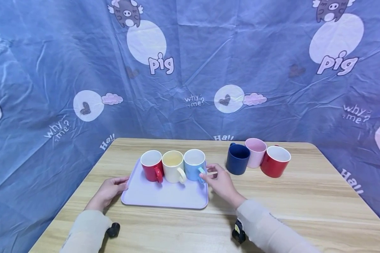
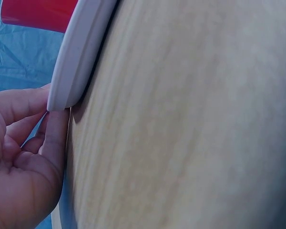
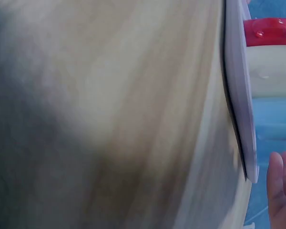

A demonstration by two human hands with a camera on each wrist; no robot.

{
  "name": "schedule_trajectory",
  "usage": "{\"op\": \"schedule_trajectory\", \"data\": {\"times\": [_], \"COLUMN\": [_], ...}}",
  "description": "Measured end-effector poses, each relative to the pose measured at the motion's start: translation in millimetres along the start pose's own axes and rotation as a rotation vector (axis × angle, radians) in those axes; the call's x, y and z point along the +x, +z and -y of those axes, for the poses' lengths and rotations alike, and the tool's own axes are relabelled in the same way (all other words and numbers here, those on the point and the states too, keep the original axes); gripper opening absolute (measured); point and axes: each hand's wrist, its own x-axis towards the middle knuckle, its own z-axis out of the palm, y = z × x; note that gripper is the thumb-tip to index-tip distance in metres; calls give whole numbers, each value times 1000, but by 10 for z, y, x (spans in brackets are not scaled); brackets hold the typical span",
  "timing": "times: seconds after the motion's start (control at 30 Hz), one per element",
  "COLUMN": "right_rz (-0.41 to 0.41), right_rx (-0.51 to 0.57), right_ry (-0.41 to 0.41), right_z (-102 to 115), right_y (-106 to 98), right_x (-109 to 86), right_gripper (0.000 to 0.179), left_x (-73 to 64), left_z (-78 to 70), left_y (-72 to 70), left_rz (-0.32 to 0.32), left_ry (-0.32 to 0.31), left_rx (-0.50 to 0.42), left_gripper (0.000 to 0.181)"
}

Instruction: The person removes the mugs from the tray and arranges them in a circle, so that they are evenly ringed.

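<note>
A lilac tray (image 1: 164, 197) lies on the table and carries a red mug (image 1: 151, 172), a cream mug (image 1: 171, 172) and a light blue mug (image 1: 193, 172) in a row. All three stand upright, handles toward me. My left hand (image 1: 110, 189) pinches the tray's left edge. In the left wrist view, the fingers (image 2: 55, 138) of that hand lie under the rim. My right hand (image 1: 220, 182) is beside the light blue mug, its thumb overlapping the handle in the head view. The right wrist view shows its fingers (image 3: 275, 179) extended near the tray's corner.
Right of the tray stand a dark blue mug (image 1: 237, 163), a pink mug (image 1: 255, 154) and another red mug (image 1: 274, 165), close together on the wooden table (image 1: 304, 200). A blue printed cloth (image 1: 190, 77) hangs behind the table and along its sides.
</note>
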Motion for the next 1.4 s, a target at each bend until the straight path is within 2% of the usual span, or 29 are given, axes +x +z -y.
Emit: {"op": "schedule_trajectory", "data": {"times": [0.3,0.47,0.67,1.07,1.4], "right_rz": [64,110,162,171,185], "right_rx": [53,164,267,334,424], "right_ry": [-15,49,108,61,32], "right_z": [2,-3,-34,-123,-67], "right_y": [90,106,120,109,-79], "right_x": [-24,-12,22,13,37], "right_gripper": [23,16,19,23,27], "left_x": [25,17,6,5,1], "left_z": [26,19,6,8,4], "left_y": [0,-3,-1,10,7], "left_rz": [-9,-1,6,11,1], "left_ry": [-9,-3,0,10,0], "left_rx": [-6,-11,-21,-21,-4], "left_gripper": [43,44,45,45,44]}}
